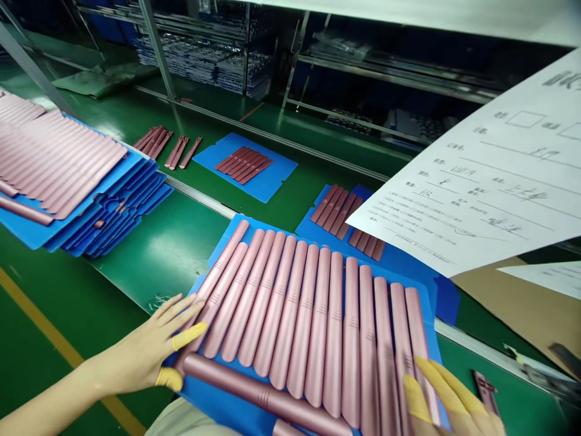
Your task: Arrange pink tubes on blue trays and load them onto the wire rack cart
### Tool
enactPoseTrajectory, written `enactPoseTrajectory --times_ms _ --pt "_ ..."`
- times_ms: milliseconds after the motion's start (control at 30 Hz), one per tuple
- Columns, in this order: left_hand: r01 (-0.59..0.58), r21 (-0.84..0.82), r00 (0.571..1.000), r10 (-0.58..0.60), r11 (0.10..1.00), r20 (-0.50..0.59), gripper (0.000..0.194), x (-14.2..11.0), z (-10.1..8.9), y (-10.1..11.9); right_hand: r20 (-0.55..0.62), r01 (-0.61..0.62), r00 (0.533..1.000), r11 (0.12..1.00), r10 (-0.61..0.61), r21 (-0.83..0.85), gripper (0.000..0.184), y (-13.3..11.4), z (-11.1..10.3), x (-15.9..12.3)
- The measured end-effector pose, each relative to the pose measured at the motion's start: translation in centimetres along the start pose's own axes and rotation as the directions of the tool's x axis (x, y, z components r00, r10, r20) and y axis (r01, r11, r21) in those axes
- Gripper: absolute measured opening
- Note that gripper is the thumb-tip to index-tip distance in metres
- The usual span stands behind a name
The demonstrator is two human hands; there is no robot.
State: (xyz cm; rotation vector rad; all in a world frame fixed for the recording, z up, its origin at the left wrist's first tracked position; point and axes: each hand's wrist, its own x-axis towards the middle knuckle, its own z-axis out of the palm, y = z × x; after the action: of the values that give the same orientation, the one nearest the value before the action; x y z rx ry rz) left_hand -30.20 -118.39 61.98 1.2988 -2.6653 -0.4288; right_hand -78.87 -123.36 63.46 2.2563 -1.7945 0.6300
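A row of long pink rounded casings (pixel 294 309), each with small dark markings, lies side by side on a blue plastic sheet (pixel 431 330). My left hand (pixel 157 342), with yellow finger cots on its thumb and one finger, rests against the leftmost casings, fingers stretched out. Below that hand a darker pink casing (pixel 263 396) lies crosswise under the row. At the right end, my right hand (pixel 447 396), also in yellow finger cots, has its thumb and fingers on either side of the last pink casing (pixel 418 324). Its lower part is partly covered by the hand.
A stack of blue sheets (pixel 131 200) bearing pink casings stands at left. Smaller pink pieces lie on the green bench (pixel 181 254) and on a blue sheet (pixel 272 188) beyond. A written paper (pixel 490 175) hangs at right. Metal racks (pixel 399 82) stand behind.
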Motion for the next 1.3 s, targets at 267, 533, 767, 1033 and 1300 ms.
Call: enactPoseTrajectory --times_ms 267,533,767,1033,1300 --pt "-0.102 -0.071 0.994 0.106 0.992 0.042 0.083 -1.6 -0.2 0.0 -0.019 0.295 0.955 0.949 -0.294 0.110 0.033 -6.1 3.3 7.8" --pt "-0.128 -0.191 0.989 0.139 0.973 0.047 0.072 -0.7 -0.3 0.6 0.091 0.292 0.947 0.945 -0.308 0.150 0.038 -4.8 6.4 9.6" --pt "-0.149 -0.178 0.989 0.151 0.973 -0.002 0.064 0.6 -0.5 -0.6 0.160 0.195 0.965 0.975 -0.210 0.101 0.045 -3.9 8.3 13.0" --pt "-0.171 -0.240 0.985 0.158 0.956 -0.074 0.071 3.1 -2.8 1.9 0.309 0.024 0.947 0.982 -0.082 0.187 0.040 -2.7 11.3 18.1" --pt "-0.119 -0.186 0.993 0.113 0.975 -0.046 0.056 3.1 -2.7 3.7 0.311 0.014 0.946 0.967 -0.096 0.254 0.035 -2.5 12.0 17.8"
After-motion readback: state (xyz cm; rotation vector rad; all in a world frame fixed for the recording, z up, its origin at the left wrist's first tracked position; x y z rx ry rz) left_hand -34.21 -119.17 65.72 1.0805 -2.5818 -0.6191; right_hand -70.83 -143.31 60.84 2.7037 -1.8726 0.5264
